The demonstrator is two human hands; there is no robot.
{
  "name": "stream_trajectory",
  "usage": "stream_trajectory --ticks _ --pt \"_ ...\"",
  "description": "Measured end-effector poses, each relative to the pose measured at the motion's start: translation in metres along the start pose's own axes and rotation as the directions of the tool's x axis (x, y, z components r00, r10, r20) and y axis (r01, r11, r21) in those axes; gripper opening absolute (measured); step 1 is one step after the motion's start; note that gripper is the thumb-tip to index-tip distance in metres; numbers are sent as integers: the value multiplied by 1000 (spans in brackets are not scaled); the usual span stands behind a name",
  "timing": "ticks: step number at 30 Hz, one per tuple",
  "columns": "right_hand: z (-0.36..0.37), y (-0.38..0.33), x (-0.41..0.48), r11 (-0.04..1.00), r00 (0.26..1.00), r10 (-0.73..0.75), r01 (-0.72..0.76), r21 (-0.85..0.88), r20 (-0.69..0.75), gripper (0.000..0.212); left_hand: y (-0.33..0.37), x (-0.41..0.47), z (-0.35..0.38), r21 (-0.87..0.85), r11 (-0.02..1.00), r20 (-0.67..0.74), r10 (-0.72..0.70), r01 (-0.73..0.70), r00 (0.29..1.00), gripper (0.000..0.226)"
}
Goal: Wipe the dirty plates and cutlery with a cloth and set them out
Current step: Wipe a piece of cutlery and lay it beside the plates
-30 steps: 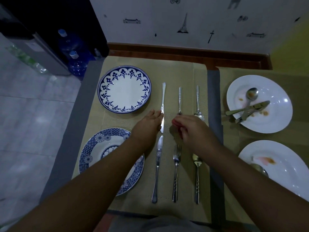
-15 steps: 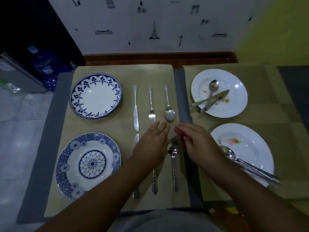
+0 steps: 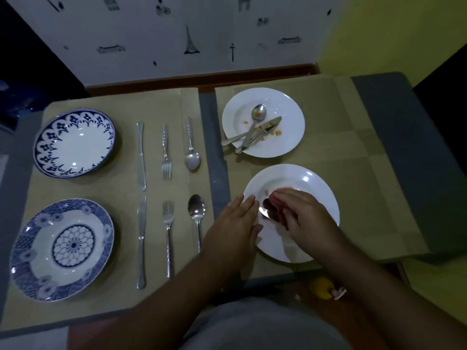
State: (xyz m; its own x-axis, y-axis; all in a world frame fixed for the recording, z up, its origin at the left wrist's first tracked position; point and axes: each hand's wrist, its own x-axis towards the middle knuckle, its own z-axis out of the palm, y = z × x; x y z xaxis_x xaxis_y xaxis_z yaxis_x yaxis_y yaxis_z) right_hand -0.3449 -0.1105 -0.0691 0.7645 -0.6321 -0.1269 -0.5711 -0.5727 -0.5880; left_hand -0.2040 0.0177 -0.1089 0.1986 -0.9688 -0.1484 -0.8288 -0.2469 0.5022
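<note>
The right hand (image 3: 307,219) is curling round a red cloth (image 3: 276,207), holding it over the near white plate (image 3: 321,188). The left hand (image 3: 235,223), fingers straight, is lying across that plate's nine o'clock rim. At its twelve o'clock, the far white plate (image 3: 288,137) is carrying dirty cutlery (image 3: 255,127)

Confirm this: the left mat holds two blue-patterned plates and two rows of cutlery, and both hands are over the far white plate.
Wrong plate. The head view shows the left hand and the right hand, gripping a red cloth, over the near white plate, not the far white plate. The rest holds.
</note>
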Motion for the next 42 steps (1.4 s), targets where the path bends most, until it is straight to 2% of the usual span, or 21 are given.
stream_trajectory --ticks 7,10,13,17,20,23,25,27,29,31,32,35,38,42 --pt "-7 24 -22 997 998 39 -42 -64 -55 38 10 -2 12 -17 999 35 37 -36 999 57" --pt "-5 24 -28 994 997 53 -58 -91 -59 38 8 -5 13 -71 997 81 44 -39 996 58" --pt "-4 26 -33 993 996 62 -68 -92 -66 37 14 -10 13 -156 987 44 33 -26 998 53" --pt "-12 32 -37 991 994 56 -68 -119 -95 37 25 -14 16 -279 958 28 -64 70 998 47" --pt "-22 38 -39 993 992 19 -33 -114 -121 37 38 -15 19 -425 889 32 -174 171 984 39" --pt "-27 48 -38 995 992 -44 33 -98 -116 37 54 -9 27 -550 770 113 -315 323 942 32" --pt "-29 56 -35 994 991 -86 78 -72 -106 37 66 -4 32 -635 644 217 -383 427 898 26" --pt "-33 64 -29 991 989 -131 127 -48 -75 35 77 2 36 -711 432 367 -447 555 816 22" --pt "-36 74 -25 984 984 -176 175 -30 -41 32 90 9 39 -722 173 530 -484 670 696 21" --pt "-38 83 -22 976 976 -217 216 -27 -17 31 104 15 44 -705 -25 626 -492 709 605 21" --pt "-39 86 -21 969 969 -245 245 -26 -9 31 110 19 48 -700 -72 643 -496 710 584 21" --pt "-38 98 -17 949 949 -315 315 8 12 32 123 32 59 -696 -125 648 -534 707 543 19" --pt "-36 110 -16 943 944 -328 327 63 22 34 133 45 63 -718 -181 633 -573 673 521 18" --pt "-33 122 -19 933 935 -349 342 109 56 37 142 55 70 -713 -249 638 -618 656 459 19"
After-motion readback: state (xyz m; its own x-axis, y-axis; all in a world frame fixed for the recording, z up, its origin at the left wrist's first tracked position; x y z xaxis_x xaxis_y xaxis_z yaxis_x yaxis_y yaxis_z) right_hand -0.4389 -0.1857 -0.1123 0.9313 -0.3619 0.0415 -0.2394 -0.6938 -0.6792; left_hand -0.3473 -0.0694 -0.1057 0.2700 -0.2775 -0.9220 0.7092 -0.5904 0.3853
